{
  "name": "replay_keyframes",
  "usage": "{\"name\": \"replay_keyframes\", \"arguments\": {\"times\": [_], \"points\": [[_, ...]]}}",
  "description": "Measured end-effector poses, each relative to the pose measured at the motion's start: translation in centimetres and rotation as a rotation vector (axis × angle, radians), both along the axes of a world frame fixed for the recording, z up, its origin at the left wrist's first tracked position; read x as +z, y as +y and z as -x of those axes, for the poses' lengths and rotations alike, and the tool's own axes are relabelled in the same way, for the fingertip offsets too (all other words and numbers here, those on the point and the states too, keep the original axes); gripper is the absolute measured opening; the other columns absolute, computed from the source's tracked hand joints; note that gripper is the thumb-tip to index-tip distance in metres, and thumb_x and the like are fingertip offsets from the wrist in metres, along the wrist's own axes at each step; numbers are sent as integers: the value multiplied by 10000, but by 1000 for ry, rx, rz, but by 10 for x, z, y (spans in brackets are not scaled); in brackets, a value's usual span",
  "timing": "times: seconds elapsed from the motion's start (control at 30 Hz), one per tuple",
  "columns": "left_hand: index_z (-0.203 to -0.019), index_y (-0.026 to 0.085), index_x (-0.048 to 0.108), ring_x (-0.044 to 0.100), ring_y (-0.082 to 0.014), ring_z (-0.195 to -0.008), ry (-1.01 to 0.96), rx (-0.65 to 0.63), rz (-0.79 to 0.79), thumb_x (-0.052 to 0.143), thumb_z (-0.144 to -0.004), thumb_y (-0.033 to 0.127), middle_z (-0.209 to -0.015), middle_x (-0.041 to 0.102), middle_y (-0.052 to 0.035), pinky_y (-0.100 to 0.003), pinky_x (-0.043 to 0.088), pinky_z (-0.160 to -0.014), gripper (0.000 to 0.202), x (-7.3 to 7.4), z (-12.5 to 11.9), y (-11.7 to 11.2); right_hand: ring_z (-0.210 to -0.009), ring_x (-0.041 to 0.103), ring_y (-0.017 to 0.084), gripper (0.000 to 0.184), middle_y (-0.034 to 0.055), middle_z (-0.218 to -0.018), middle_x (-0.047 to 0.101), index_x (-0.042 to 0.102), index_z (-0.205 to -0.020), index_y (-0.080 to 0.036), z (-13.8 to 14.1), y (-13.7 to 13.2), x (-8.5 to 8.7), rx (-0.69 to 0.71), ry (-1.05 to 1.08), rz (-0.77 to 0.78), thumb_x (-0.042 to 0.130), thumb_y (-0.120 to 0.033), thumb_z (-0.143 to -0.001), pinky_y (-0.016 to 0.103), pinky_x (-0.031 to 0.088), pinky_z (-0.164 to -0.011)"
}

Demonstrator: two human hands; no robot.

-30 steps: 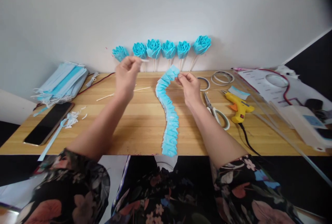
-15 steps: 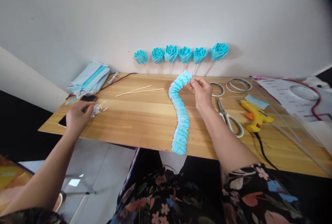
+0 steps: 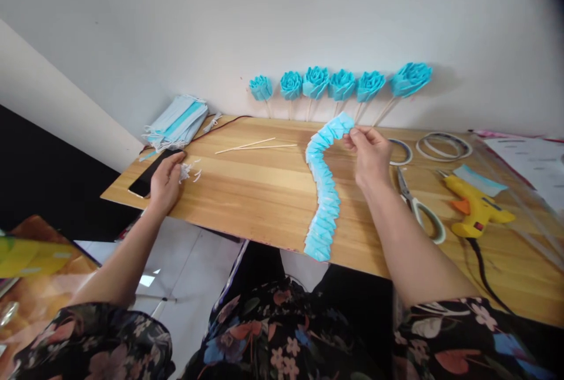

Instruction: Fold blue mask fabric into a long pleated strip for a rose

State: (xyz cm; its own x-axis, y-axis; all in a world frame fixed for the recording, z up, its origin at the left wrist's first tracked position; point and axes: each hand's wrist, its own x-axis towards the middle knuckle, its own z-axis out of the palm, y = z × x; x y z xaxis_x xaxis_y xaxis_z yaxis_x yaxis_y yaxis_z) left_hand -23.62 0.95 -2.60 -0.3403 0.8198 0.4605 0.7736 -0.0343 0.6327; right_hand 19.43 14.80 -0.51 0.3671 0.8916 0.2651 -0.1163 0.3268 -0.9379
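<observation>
A long strip of folded light-blue pieces lies across the wooden table, running from the front edge toward the back. My right hand pinches its far end and lifts it slightly. My left hand rests at the table's left end, its fingers curled down beside a small heap of white scraps and over the edge of a black phone. Whether it holds anything is hidden. Two thin wooden sticks lie between the hands.
Several blue roses on sticks lean on the wall. A stack of blue face masks sits back left. Scissors, a yellow glue gun with its black cord, and tape rings lie right.
My left hand swung from above the table's middle out to the left end by the scraps and phone. The view turned left. My right hand kept its pinch on the strip.
</observation>
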Motion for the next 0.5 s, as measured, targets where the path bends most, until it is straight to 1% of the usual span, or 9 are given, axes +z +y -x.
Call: {"name": "replay_keyframes", "arguments": {"times": [0.1, 0.2, 0.27, 0.37, 0.43, 0.5], "points": [[-1274, 185, 628, 551, -283, -1310, 27, -37, 48, 437, -949, 402, -1366, 624, -121, -469, 381, -1172, 436, 1, -4, -6, -654, 656, 125, 84, -45, -646, 660, 676, -712, -221, 0, 0, 1, -15, -7, 4, 736, -251, -763, 272, 550, -657], [-1299, 197, 613, 539, -288, -1318, 30, -2, 71, 427, -951, 409, -1380, 616, -106, -485, 370, -1174, 447, -4, 0, -9, -639, 649, 121, 86, -40, -641, 651, 669, -710, -210, 1, 0, 2, -17, 21, 12, 729, -207, -770, 267, 540, -656], [-1316, 193, 603, 543, -280, -1312, 8, 20, 77, 421, -955, 419, -1381, 618, -104, -477, 372, -1173, 463, -7, 8, -6, -633, 641, 108, 74, -31, -640, 652, 672, -720, -189, 2, -1, 4, -11, 38, 20, 703, -156, -778, 249, 524, -657], [-1315, 148, 599, 565, -280, -1288, -70, 39, 65, 426, -949, 438, -1373, 621, -132, -463, 400, -1154, 498, -8, 16, 1, -626, 629, 95, 61, -14, -643, 665, 682, -746, -159, 3, -3, 6, -12, 52, 29, 669, -110, -780, 230, 502, -652], [-1310, 142, 598, 572, -274, -1283, -112, 14, 41, 427, -948, 447, -1372, 622, -135, -446, 411, -1149, 503, -6, 16, 3, -614, 626, 91, 60, -13, -639, 664, 684, -746, -151, 3, -4, 8, -13, 76, 39, 661, -103, -774, 226, 499, -648], [-1312, 147, 595, 561, -260, -1301, -125, -54, 20, 422, -958, 456, -1379, 619, -128, -426, 394, -1165, 500, -3, 12, 1, -598, 624, 86, 65, -17, -629, 657, 683, -735, -150, 3, -5, 9, -8, 105, 42, 658, -102, -769, 223, 501, -648]]}}
